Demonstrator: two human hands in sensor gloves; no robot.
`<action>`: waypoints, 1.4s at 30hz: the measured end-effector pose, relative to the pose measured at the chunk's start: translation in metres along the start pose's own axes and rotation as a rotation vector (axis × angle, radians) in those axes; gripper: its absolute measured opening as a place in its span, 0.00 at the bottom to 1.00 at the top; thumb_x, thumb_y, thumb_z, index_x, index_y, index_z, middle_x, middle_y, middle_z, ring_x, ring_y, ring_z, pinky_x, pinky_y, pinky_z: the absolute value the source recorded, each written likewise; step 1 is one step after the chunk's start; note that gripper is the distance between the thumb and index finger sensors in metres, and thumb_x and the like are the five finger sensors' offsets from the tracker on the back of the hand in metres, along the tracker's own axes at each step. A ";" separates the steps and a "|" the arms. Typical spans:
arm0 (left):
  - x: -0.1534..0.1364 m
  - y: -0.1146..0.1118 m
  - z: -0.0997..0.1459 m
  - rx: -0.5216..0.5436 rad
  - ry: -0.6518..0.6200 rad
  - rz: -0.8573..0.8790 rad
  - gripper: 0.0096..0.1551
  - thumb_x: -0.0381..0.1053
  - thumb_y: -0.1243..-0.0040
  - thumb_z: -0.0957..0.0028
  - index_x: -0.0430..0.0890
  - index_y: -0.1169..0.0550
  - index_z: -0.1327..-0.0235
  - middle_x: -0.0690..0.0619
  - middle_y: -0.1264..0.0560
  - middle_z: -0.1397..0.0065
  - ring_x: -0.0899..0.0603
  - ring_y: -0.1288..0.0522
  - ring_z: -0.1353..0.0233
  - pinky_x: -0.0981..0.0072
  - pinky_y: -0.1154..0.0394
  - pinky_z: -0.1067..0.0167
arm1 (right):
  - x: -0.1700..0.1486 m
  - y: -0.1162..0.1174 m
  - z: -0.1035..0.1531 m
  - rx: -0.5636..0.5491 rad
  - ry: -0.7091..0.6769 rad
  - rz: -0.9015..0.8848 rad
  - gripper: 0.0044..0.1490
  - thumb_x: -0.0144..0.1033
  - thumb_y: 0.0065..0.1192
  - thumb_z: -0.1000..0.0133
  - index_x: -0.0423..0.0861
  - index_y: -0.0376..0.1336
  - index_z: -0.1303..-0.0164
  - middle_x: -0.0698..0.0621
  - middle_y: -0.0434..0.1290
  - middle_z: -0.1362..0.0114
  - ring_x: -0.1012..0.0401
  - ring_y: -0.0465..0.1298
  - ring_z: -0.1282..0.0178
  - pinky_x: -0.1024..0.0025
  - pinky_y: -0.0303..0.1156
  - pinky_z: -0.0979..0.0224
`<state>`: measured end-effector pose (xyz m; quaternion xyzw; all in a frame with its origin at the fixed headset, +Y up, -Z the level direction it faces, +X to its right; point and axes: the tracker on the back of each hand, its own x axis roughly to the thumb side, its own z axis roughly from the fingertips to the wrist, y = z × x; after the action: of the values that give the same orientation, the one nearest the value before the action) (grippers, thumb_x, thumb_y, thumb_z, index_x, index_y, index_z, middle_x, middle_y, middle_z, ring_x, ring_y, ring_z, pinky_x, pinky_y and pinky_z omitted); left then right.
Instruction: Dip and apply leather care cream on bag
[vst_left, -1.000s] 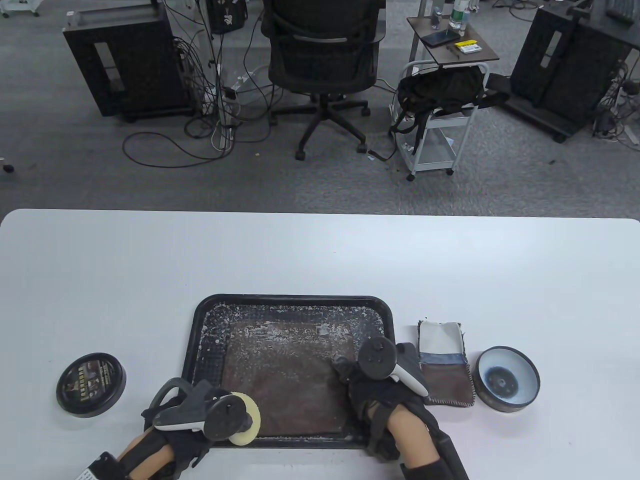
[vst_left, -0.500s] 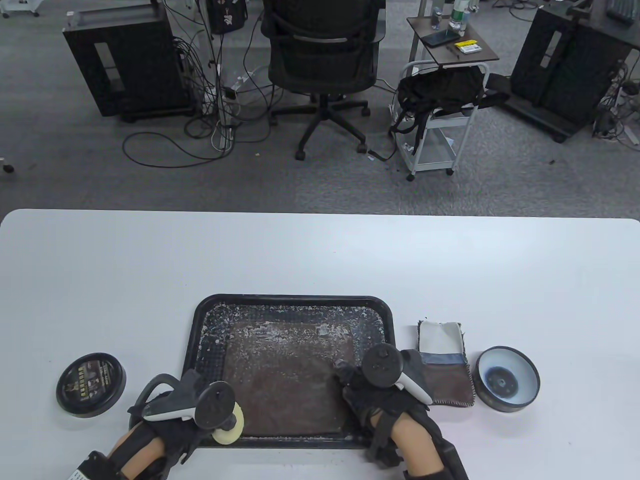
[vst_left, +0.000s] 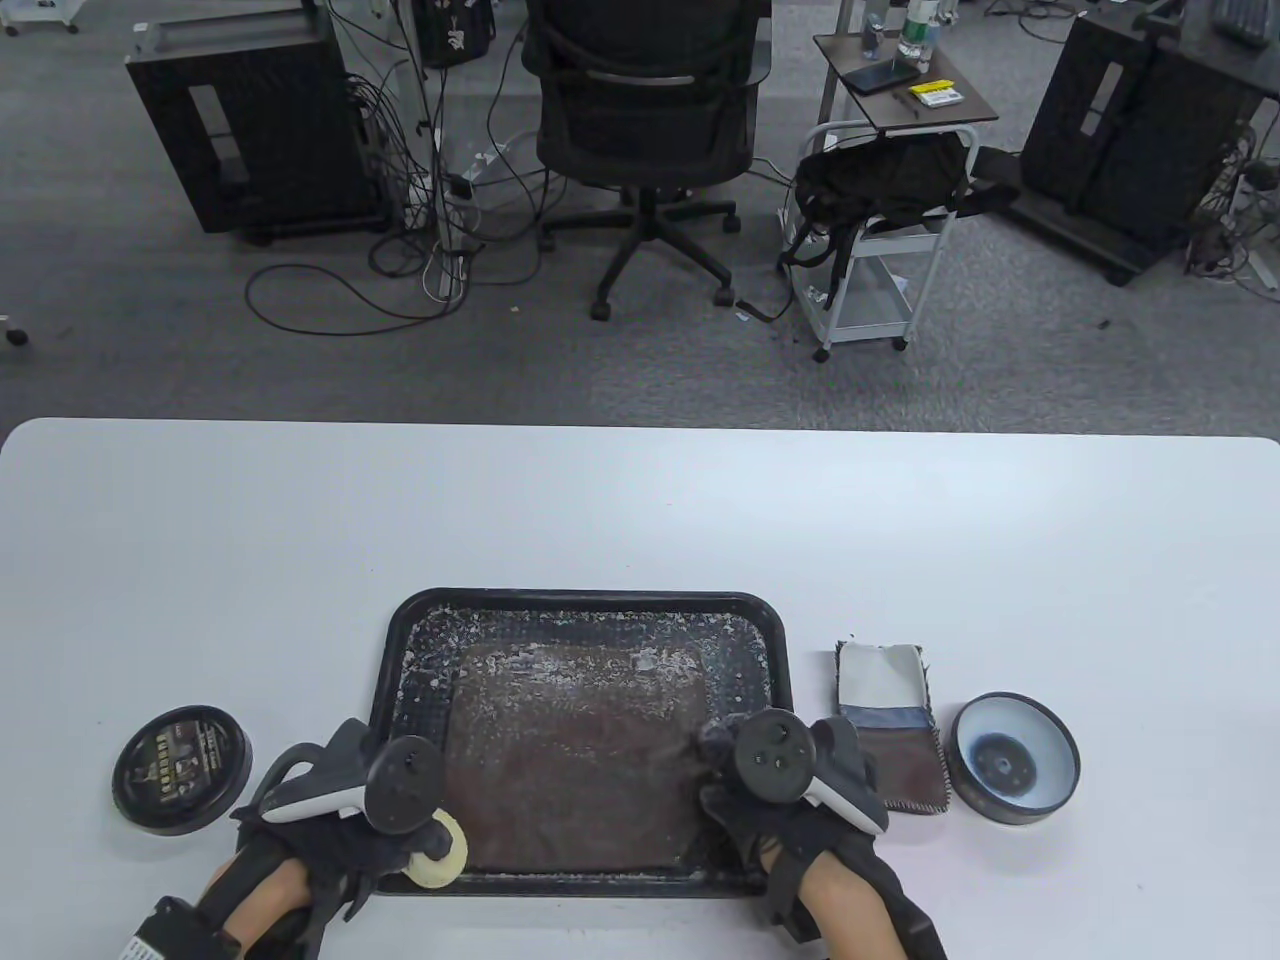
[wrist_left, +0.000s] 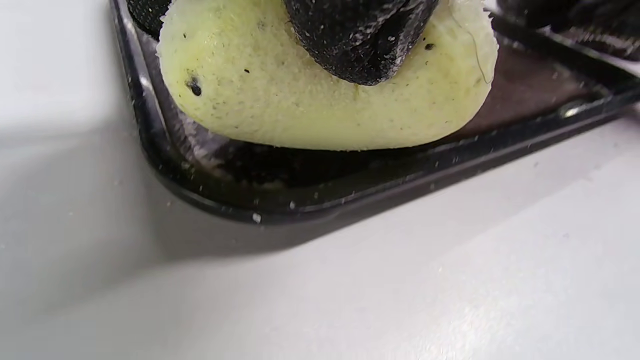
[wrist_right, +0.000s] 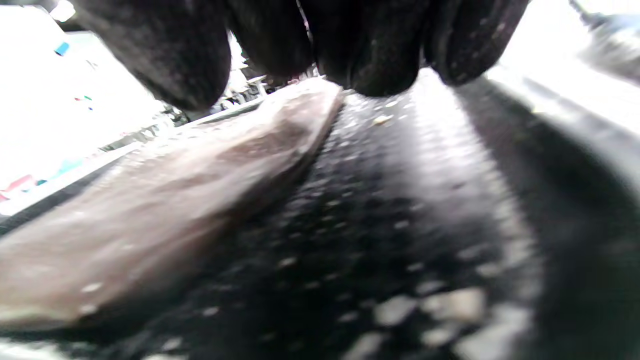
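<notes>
Pinching yellow sponge (wrist_left: 320, 100) in left hand (vst_left: 340, 830) grip at tray (vst_left: 590, 600) corner, right hand (vst_left: 770, 800) fingers flat by bag (vst_left: 570, 760) edge

The sponge (wrist_left: 280, 100) looks soft, porous, pale yellow foam; the tray (wrist_left: 350, 195) glossy black plastic, speckled white; the bag (vst_left: 570, 760) matt brown leather; the counter (vst_left: 640, 510) smooth white.

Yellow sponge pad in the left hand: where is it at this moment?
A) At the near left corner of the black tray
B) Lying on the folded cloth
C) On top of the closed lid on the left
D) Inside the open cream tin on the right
A: the yellow sponge pad, held by the left hand, sits over the near left corner of the black tray, as the left wrist view confirms.
</notes>
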<state>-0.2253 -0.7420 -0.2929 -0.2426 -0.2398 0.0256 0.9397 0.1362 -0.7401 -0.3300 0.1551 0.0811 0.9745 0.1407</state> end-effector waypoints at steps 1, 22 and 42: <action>-0.002 0.004 0.002 0.034 -0.014 0.001 0.27 0.44 0.35 0.62 0.62 0.20 0.47 0.59 0.22 0.35 0.46 0.25 0.31 0.50 0.30 0.32 | -0.001 -0.001 0.001 -0.001 0.024 0.042 0.40 0.43 0.68 0.53 0.36 0.70 0.34 0.35 0.57 0.22 0.42 0.64 0.29 0.40 0.66 0.31; -0.014 0.013 0.003 0.472 0.145 -0.132 0.29 0.46 0.35 0.61 0.60 0.23 0.42 0.57 0.22 0.33 0.44 0.23 0.32 0.47 0.29 0.32 | 0.040 0.037 -0.016 0.078 0.237 0.224 0.51 0.60 0.66 0.59 0.22 0.72 0.55 0.33 0.60 0.24 0.32 0.51 0.25 0.34 0.57 0.27; -0.014 0.013 0.004 0.480 0.149 -0.166 0.29 0.47 0.35 0.61 0.60 0.22 0.42 0.57 0.21 0.33 0.44 0.23 0.32 0.46 0.29 0.31 | 0.017 -0.012 0.006 -0.268 0.181 -0.239 0.24 0.47 0.74 0.58 0.38 0.77 0.67 0.46 0.80 0.41 0.59 0.88 0.59 0.54 0.80 0.40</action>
<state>-0.2383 -0.7309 -0.3020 0.0064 -0.1762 -0.0133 0.9842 0.1252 -0.7225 -0.3219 0.0362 -0.0191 0.9628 0.2670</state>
